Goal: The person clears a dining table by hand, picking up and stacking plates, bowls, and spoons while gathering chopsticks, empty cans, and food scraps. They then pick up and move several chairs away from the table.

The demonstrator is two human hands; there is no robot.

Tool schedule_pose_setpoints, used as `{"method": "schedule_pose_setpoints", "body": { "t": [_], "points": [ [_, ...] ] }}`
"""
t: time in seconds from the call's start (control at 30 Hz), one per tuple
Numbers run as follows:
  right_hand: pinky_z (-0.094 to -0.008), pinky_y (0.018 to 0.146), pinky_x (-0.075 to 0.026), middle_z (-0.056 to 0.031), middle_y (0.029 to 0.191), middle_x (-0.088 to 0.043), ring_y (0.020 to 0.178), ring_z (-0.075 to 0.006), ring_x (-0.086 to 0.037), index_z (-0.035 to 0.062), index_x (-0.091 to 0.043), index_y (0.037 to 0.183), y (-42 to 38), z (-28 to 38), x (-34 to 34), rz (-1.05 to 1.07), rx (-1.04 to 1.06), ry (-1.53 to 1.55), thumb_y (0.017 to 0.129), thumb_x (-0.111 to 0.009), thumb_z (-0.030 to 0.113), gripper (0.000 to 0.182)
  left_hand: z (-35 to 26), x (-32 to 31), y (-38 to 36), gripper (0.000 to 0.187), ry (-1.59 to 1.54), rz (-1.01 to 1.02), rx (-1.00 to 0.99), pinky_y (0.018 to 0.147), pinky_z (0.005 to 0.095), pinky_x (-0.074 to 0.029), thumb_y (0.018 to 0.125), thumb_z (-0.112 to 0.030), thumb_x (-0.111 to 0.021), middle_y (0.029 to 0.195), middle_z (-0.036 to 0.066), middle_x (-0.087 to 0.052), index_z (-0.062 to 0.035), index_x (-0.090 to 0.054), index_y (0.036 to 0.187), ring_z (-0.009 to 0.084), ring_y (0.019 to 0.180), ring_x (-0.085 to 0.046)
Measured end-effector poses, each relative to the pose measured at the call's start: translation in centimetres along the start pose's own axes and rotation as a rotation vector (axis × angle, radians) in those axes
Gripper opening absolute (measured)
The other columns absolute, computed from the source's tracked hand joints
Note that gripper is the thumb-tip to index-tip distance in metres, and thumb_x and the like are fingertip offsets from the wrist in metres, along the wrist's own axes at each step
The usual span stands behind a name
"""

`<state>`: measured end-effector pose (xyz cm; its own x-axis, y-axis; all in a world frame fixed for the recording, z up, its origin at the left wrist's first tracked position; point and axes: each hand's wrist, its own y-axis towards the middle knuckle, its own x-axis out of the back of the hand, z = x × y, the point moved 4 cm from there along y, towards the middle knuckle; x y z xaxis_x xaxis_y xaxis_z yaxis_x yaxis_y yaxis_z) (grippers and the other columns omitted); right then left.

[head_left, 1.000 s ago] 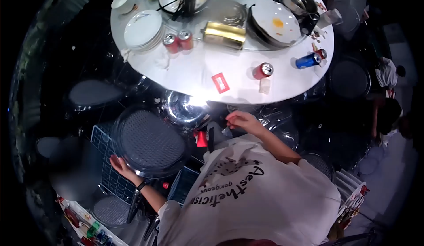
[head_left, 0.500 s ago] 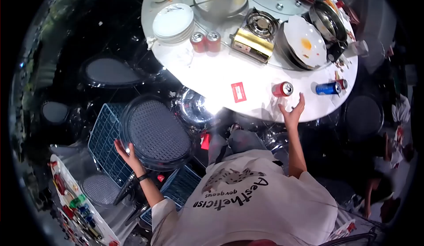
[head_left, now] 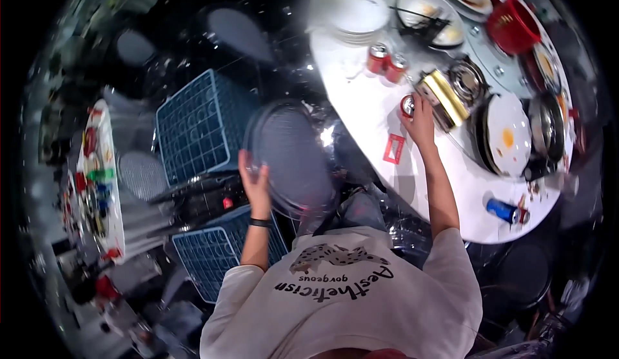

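Note:
My right hand (head_left: pixel 420 121) reaches over the round white table (head_left: pixel 351 94) with its fingers around a red can (head_left: pixel 407 106), beside the gold portable stove (head_left: pixel 443 98). Two more red cans (head_left: pixel 387 63) stand close by, near a stack of white plates (head_left: pixel 359 16). A red-framed card (head_left: pixel 394 149) lies flat on the tabletop below the held can. Away from the table, my left hand (head_left: pixel 256 181) is raised with its fingers apart and nothing in it, next to the grey chair seat (head_left: pixel 293 159).
A blue can (head_left: pixel 501 210) lies on its side near the table's edge. White bowls (head_left: pixel 507 133), a steel pot (head_left: pixel 546 127) and a red pot (head_left: pixel 512 26) are farther right. Blue crates (head_left: pixel 193 123) stand at the left, before another littered table (head_left: pixel 113 198).
The view has turned, so the table appears farther right. My right hand has closed around the red can, which now stands beside the stove and the other cans. My left hand stays open.

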<state>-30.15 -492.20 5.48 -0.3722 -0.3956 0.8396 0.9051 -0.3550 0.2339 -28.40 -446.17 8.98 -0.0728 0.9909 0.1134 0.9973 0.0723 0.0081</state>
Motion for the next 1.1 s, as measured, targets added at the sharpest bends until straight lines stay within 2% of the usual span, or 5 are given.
{"method": "schedule_pose_setpoints", "body": {
  "t": [0.57,0.73,0.97,1.03,1.1],
  "points": [
    [-0.0483,0.101,-0.030,-0.0211,0.136,-0.030,0.122,-0.0424,-0.029,0.0180,-0.029,0.140,2.0,8.4,-2.7,-0.102,-0.070,-0.339,0.066,-0.076,0.019,0.088,-3.4,-6.5,0.1,0.107,0.195,0.565,-0.165,0.110,0.0440,-0.016,0.080,-0.037,-0.066,0.145,0.031,-0.001,0.0094,0.011,0.138,0.0438,0.134,-0.013],
    [-0.0473,0.103,-0.027,-0.0220,0.135,-0.031,0.125,-0.0401,-0.028,0.0105,-0.038,0.134,2.0,12.9,-3.5,-0.086,-0.138,-0.395,0.074,-0.072,0.019,0.070,-2.2,-3.6,4.0,0.086,0.289,0.885,-0.190,0.104,0.0441,-0.027,0.085,-0.039,-0.058,0.135,0.032,-0.028,0.0126,-0.010,0.135,0.0428,0.124,-0.032],
    [-0.0403,0.088,-0.043,-0.0157,0.132,-0.037,0.118,-0.0327,-0.038,0.0081,-0.041,0.129,-2.6,17.7,0.6,-0.146,-0.379,-0.201,0.079,-0.066,0.015,0.056,-1.6,2.0,37.8,0.072,0.187,-0.195,-0.278,0.103,0.0400,-0.029,0.083,-0.031,-0.063,0.132,0.024,-0.035,0.0085,-0.028,0.131,0.0337,0.121,-0.038],
    [-0.0385,0.085,-0.045,-0.0151,0.130,-0.038,0.115,-0.0313,-0.041,0.0069,-0.042,0.128,-4.5,17.1,1.6,-0.189,-0.491,-0.155,0.080,-0.065,0.013,0.054,3.0,2.2,49.2,0.097,-0.051,-0.111,0.120,0.102,0.0396,-0.031,0.075,-0.045,-0.071,0.137,0.024,-0.033,0.0078,-0.020,0.138,0.0321,0.123,-0.037],
    [-0.0366,0.082,-0.046,-0.0145,0.128,-0.040,0.112,-0.0299,-0.044,0.0057,-0.042,0.127,-6.0,15.9,1.9,-0.228,-0.604,-0.100,0.081,-0.063,0.010,0.052,3.5,0.7,56.0,0.071,-0.192,0.109,0.289,0.079,0.0382,-0.045,0.074,-0.016,-0.065,0.115,0.016,-0.051,-0.0030,-0.033,0.135,0.0289,0.100,-0.052]
  ]
}}
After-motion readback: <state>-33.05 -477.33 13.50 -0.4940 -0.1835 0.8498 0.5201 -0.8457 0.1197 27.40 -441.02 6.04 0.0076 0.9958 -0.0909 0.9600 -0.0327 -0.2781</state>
